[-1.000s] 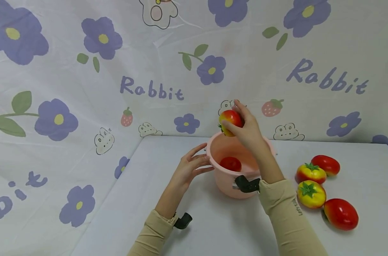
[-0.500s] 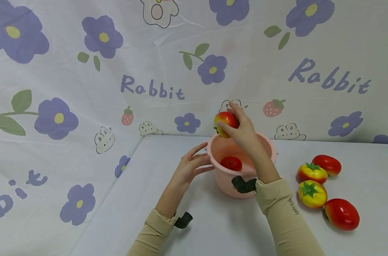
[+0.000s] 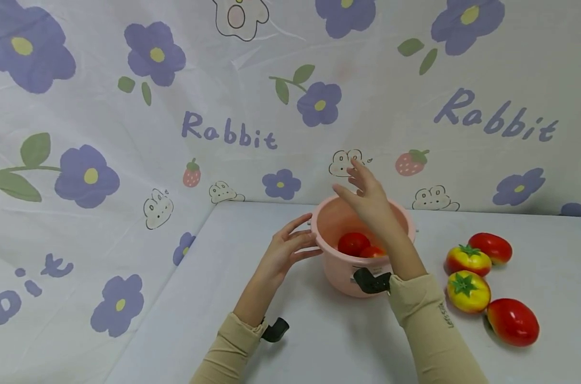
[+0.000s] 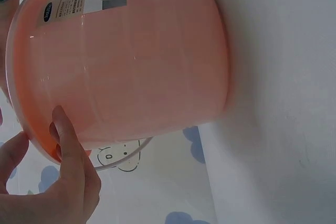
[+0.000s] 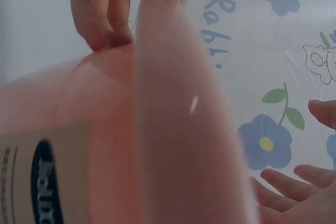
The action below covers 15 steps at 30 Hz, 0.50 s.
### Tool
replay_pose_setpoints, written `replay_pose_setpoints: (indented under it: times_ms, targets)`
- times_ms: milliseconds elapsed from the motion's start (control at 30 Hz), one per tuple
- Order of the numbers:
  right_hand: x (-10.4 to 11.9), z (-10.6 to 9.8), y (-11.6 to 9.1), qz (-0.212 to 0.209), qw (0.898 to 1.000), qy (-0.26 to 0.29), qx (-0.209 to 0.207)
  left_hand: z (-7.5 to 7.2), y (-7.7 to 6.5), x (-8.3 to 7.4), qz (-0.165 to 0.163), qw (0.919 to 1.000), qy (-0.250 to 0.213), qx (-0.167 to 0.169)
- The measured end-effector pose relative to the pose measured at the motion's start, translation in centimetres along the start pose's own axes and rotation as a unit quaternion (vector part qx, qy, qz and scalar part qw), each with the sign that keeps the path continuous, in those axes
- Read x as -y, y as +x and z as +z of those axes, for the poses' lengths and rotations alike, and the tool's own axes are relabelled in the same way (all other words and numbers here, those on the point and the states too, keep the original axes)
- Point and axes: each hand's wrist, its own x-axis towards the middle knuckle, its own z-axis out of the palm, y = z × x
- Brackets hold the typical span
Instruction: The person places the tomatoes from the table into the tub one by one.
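A pink bucket [image 3: 345, 274] stands upright on the table, with a printed label on its side. Inside it lie a red fruit [image 3: 353, 244] and a red-orange one [image 3: 373, 252], partly hidden by the rim. My left hand [image 3: 283, 253] rests on the bucket's left side. In the left wrist view, its thumb touches the rim and its straight fingers [image 4: 68, 145] lie on the wall below. My right hand [image 3: 372, 205] hovers over the bucket's mouth, fingers spread and holding nothing.
To the right of the bucket lie several fruits: two yellow-red tomatoes with green leafy tops [image 3: 468, 292] and two smooth red oval fruits [image 3: 513, 321]. A printed cloth [image 3: 242, 170] hangs right behind the white table [image 3: 319, 341]. Both wrists wear black camera mounts.
My right hand has let go of the yellow-red tomato, which has dropped into the bucket; its fingers have spread. The red fruit inside has shifted slightly. My left hand stays at the rim.
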Motion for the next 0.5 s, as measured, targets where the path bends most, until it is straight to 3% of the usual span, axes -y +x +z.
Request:
replay_pose_setpoints:
  times_ms: [500]
  targets:
    - [-1.8, -3.0, -1.5, 0.002, 0.999, -0.028, -0.026, 0.1, -0.1, 0.0, 0.001, 1.0000, -0.003, -0.001]
